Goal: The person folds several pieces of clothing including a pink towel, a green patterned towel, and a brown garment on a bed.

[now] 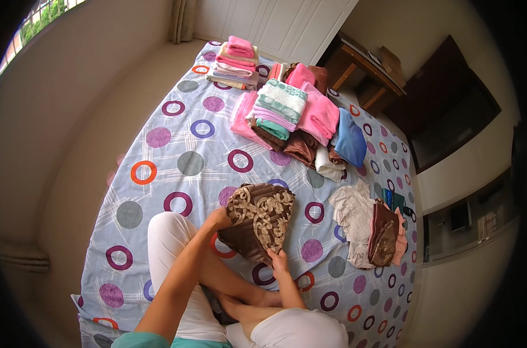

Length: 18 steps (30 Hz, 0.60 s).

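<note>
A brown quilted cloth (260, 217) with raised gold scroll pattern is spread between my hands, just above the bed and my crossed legs. My left hand (220, 219) grips its left edge. On its lower right corner, my right hand (278, 261) is closed with the thumb on top. The cloth looks folded, with its lower part in plain dark brown. Beneath it lies the bed sheet (159, 235), pale blue with coloured rings and dots.
Ahead stand a stack of folded towels (237, 65) and a larger pile topped by a green-and-white towel (282, 101), with a blue cloth (350, 138) on its right. To my right lie a crumpled white cloth (354, 222) and brown folded fabric (382, 239). A wooden desk (363, 69) stands beyond.
</note>
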{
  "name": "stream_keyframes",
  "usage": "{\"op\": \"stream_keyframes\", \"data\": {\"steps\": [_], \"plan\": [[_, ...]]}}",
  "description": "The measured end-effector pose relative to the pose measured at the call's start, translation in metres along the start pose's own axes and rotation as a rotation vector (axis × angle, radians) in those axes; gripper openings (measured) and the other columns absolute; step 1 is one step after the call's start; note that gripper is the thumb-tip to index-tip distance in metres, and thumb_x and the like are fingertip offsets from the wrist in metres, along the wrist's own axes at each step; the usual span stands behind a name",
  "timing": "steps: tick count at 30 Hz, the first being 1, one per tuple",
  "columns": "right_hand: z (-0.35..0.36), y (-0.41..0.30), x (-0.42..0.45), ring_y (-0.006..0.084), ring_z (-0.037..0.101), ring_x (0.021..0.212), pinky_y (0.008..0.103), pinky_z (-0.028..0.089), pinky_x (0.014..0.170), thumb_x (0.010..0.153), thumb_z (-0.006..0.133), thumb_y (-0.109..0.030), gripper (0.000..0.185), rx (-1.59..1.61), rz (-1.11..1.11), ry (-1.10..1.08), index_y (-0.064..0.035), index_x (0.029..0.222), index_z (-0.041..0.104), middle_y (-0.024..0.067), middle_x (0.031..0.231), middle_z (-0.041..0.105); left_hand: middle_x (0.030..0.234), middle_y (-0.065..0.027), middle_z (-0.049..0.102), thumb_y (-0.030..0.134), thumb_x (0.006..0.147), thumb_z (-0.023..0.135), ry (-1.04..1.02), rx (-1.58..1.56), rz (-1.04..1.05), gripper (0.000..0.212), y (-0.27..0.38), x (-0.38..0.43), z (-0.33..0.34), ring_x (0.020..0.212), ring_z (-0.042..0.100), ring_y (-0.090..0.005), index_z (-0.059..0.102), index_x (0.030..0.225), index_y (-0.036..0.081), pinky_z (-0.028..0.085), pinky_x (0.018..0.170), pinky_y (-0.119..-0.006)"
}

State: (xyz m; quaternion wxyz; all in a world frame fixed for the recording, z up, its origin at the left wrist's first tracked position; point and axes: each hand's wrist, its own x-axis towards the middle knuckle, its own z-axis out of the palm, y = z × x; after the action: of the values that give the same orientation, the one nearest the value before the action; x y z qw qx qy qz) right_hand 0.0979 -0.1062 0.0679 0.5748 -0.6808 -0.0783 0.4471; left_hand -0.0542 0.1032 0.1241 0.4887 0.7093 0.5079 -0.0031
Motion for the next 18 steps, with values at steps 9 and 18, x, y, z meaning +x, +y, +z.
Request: {"op": "stream_keyframes", "data": {"steps": [9,18], "plan": [[0.081,0.034,-0.030,0.0162,0.057,0.071,0.0280,0.046,0.059,0.083,0.050,-0.017,0.019,-0.144,0.261,-0.302,-0.0004,0.092,0.052,0.0095,0.086,0.058,0.084,-0.0111,0.054,0.005,0.069,0.047,0.495,0.413,0.507,0.033,0.036,0.034,-0.001,0.089,0.050,-0.0273,0.047,0.102,0.007,0.038,0.073,-0.038],[-0.013,-0.049,0.027,0.0189,0.056,0.057,0.0294,0.045,0.056,0.074,0.056,-0.014,0.018,-0.552,-0.534,0.241,0.0020,0.083,0.055,0.0086,0.066,0.060,0.095,-0.0136,0.044,0.006,0.061,0.054,0.525,0.388,0.463,0.038,0.036,-0.043,0.025,0.095,0.041,-0.0288,0.045,0.098,0.000,0.035,0.077,-0.040]]}}
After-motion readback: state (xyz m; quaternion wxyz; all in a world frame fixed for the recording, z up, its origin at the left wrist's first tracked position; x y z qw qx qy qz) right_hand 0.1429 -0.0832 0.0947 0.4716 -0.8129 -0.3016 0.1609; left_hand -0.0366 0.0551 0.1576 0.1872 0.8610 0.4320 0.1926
